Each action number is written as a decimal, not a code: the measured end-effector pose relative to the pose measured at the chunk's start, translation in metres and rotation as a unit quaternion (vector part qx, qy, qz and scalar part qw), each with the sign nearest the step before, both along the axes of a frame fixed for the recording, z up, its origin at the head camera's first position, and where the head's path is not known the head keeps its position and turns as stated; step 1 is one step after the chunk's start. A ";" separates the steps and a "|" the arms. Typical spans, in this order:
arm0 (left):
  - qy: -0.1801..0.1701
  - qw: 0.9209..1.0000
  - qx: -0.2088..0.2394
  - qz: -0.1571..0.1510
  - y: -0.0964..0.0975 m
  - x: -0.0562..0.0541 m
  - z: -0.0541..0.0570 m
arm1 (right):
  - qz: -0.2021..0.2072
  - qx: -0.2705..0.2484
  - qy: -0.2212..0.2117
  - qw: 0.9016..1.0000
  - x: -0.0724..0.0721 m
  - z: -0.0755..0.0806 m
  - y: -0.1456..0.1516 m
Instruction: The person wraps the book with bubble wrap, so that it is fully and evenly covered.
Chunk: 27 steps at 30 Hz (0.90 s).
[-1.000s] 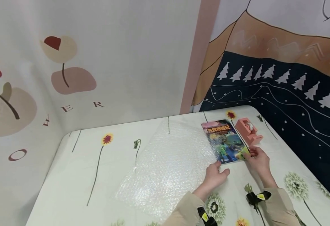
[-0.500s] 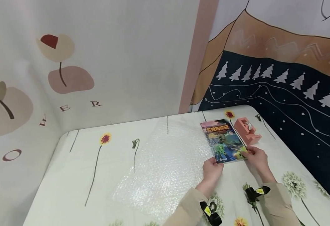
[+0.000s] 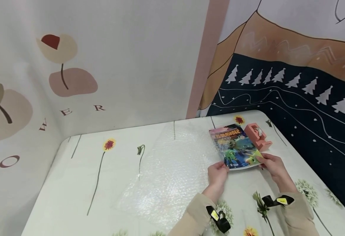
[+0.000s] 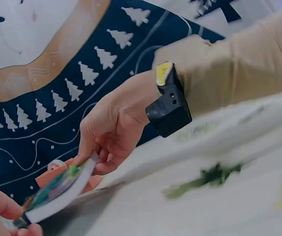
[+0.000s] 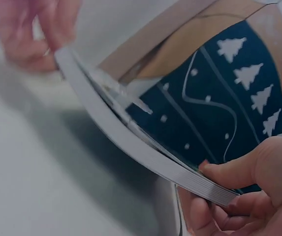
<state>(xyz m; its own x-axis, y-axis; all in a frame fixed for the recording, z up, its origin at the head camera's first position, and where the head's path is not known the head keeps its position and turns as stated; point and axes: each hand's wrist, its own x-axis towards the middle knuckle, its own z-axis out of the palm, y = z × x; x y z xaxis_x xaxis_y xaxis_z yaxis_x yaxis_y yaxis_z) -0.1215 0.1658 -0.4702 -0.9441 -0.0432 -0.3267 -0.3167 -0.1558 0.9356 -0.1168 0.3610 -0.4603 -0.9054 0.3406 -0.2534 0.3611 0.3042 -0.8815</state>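
Observation:
A colourful paperback book (image 3: 236, 146) with a cartoon cover is held between both hands, its near edge bowed and raised off the table. The left hand (image 3: 217, 175) pinches the near left corner. At the near right corner the right hand (image 3: 274, 166) grips with the thumb on top and fingers below. In the right wrist view the white page edges (image 5: 131, 142) curve down between the two hands, with a shadow beneath. Bubble wrap (image 3: 172, 170) lies flat on the table just left of the book.
A pink tape dispenser (image 3: 258, 136) with a roll of tape stands right behind the book. The white tablecloth (image 3: 72, 193) is printed with flowers. A pale curtain (image 3: 137, 65) hangs at the back, and a dark tree-patterned cloth (image 3: 293, 98) borders the right side.
The left hand has moved from beside the book to pinch its near left corner. The book's near edge has been lifted and has bent between the hands.

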 end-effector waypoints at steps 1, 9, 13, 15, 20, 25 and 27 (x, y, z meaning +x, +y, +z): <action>-0.006 1.000 0.011 0.002 0.000 0.000 0.000 | -0.004 -0.007 0.008 1.000 0.001 0.000 0.001; -0.027 0.997 0.069 -0.008 0.002 0.003 0.002 | -0.057 -0.093 0.075 0.991 -0.001 -0.030 0.026; -0.036 0.996 0.079 -0.022 0.002 0.005 0.003 | -0.062 -0.108 0.105 0.987 0.000 -0.040 0.035; -0.038 0.995 0.083 -0.029 0.002 0.005 0.004 | -0.066 -0.118 0.114 0.984 0.002 -0.041 0.039; -0.034 0.994 0.093 -0.046 0.003 0.005 0.006 | -0.059 -0.151 0.127 0.978 0.011 -0.040 0.046; -0.025 0.992 0.107 -0.058 0.003 0.006 0.008 | -0.060 -0.153 0.148 0.975 0.018 -0.041 0.050; -0.020 0.991 0.111 -0.067 0.003 0.008 0.011 | -0.072 -0.144 0.142 0.977 0.022 -0.036 0.049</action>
<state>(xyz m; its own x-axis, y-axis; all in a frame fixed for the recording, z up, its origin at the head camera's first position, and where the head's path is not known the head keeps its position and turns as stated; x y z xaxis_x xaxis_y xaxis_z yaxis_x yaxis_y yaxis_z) -0.1137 0.1690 -0.4593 -0.9230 0.1590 -0.3505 -0.3837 -0.3115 0.8693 -0.0946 0.4099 -0.4962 -0.9015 0.4205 -0.1025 0.1097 -0.0070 -0.9939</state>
